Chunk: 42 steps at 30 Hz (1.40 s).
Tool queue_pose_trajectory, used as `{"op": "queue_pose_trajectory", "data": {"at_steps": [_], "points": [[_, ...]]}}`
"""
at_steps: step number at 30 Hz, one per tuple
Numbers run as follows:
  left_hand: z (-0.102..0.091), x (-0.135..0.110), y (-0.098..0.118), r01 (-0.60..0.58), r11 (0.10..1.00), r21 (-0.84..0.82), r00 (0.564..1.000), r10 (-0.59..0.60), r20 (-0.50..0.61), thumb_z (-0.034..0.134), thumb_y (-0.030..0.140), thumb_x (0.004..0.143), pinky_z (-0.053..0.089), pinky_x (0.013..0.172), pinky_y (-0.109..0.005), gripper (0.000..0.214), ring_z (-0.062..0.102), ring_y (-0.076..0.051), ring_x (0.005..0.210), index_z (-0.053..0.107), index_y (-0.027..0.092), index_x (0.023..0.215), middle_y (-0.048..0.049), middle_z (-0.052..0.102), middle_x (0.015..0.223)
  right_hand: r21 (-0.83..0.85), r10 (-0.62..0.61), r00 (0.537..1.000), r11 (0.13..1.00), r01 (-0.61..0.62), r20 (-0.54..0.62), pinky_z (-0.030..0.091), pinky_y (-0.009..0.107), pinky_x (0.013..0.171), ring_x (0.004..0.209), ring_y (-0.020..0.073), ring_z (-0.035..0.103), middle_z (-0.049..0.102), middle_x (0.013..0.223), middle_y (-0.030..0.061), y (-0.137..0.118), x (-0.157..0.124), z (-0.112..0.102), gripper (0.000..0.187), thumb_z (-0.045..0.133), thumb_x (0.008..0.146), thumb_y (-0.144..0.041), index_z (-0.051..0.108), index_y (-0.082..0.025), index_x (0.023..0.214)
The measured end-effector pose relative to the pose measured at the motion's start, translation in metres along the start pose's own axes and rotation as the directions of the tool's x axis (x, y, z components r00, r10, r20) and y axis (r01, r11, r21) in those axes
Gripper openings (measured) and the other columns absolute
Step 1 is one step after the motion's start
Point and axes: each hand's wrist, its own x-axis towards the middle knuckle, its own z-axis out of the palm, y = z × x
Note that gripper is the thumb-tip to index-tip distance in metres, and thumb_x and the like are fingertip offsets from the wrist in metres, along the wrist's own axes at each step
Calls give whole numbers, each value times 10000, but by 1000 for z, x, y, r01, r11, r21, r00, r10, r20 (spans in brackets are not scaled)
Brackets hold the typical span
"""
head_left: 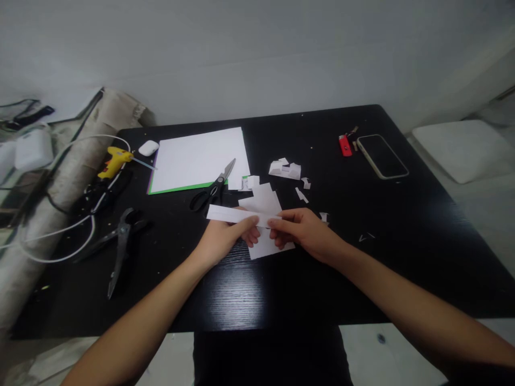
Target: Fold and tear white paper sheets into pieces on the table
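Observation:
A long white paper strip (229, 214) is held level above the table between my two hands. My left hand (225, 234) grips its middle, thumb on top and fingers curled beneath. At the right end my right hand (301, 228) pinches the strip between thumb and fingers. Under the hands lies a cut piece of white paper (263, 199) on the black table. Black-handled scissors (217, 186) rest just beyond my left hand, their blades over a stack of white sheets (197, 155). A folded white paper piece (285, 170) sits beyond my right hand.
At the left are a yellow glue gun (115, 162), its looping white cable, pliers (123, 236) and a white earbud case (148, 148). Small paper scraps (301, 194) lie near the middle. A red lighter (345, 145) and a phone (382, 156) lie at the back right.

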Motion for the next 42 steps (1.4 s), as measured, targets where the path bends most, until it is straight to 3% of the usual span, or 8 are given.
{"op": "queue_pose_trajectory", "data": {"at_steps": [8, 20, 33, 36, 38, 39, 41, 42], "points": [[0, 0, -3, 19, 997, -70, 1000, -18, 18, 728, 295, 874, 566, 538, -253, 212, 682, -154, 570, 677, 109, 786, -59, 726, 689, 41, 25, 1000, 999, -25, -4, 522, 254, 587, 548, 99, 626, 698, 679, 23, -3, -1, 1, 340, 886, 716, -423, 722, -129, 671], [1, -2, -3, 15, 1000, -3, 1000, -15, 11, 730, 326, 875, 572, 555, -265, 227, 676, -158, 587, 682, 122, 788, -59, 724, 700, 66, 56, 998, 996, -56, 12, 545, 276, 626, 595, 120, 652, 718, 704, 38, -5, -3, 3, 341, 878, 724, -445, 743, -133, 710], [1, -2, -3, 20, 998, -61, 999, -18, 46, 709, 326, 894, 533, 528, -264, 265, 644, -151, 543, 649, 127, 729, -43, 693, 642, 37, 2, 1000, 999, -3, 21, 521, 283, 591, 561, 127, 642, 690, 656, 24, -5, -3, 3, 334, 859, 742, -429, 709, -139, 669], [-5, 2, -2, -54, 998, -35, 998, 52, -39, 696, 318, 894, 547, 594, -275, 201, 650, -151, 603, 655, 135, 822, -41, 705, 729, 87, 6, 1000, 996, -6, 0, 503, 271, 572, 549, 116, 617, 668, 640, 15, -4, -2, 0, 294, 849, 750, -386, 706, -140, 675], [-13, 4, 1, -196, 978, 69, 958, 206, -198, 710, 290, 872, 573, 747, -305, 202, 692, -174, 798, 658, 160, 1017, -60, 727, 955, 111, 4, 1000, 994, -1, -24, 489, 259, 558, 543, 109, 598, 653, 628, 8, -4, -1, -1, 262, 836, 756, -354, 702, -142, 679], [-17, 4, 3, -282, 944, 173, 908, 320, -270, 715, 277, 865, 565, 849, -331, 276, 691, -193, 930, 638, 182, 1112, -71, 714, 1082, 116, 1, 999, 993, 3, -37, 480, 253, 546, 536, 104, 586, 644, 621, 3, -5, -1, -1, 251, 828, 758, -342, 698, -144, 675], [-23, 3, 6, -437, 770, 464, 746, 599, -292, 723, 265, 850, 520, 978, -390, 346, 651, -230, 1077, 635, 212, 1180, -83, 684, 1182, 108, 0, 998, 994, 7, -66, 451, 242, 513, 508, 95, 554, 618, 595, -6, -6, -1, -1, 243, 810, 761, -332, 692, -145, 660], [-25, 2, 7, -475, 638, 605, 681, 703, -206, 740, 252, 833, 480, 1041, -424, 342, 627, -254, 1142, 663, 223, 1165, -84, 679, 1214, 98, 3, 997, 995, 5, -81, 432, 237, 493, 492, 90, 535, 600, 578, -12, -6, -2, 0, 241, 803, 759, -329, 690, -145, 652]]}}
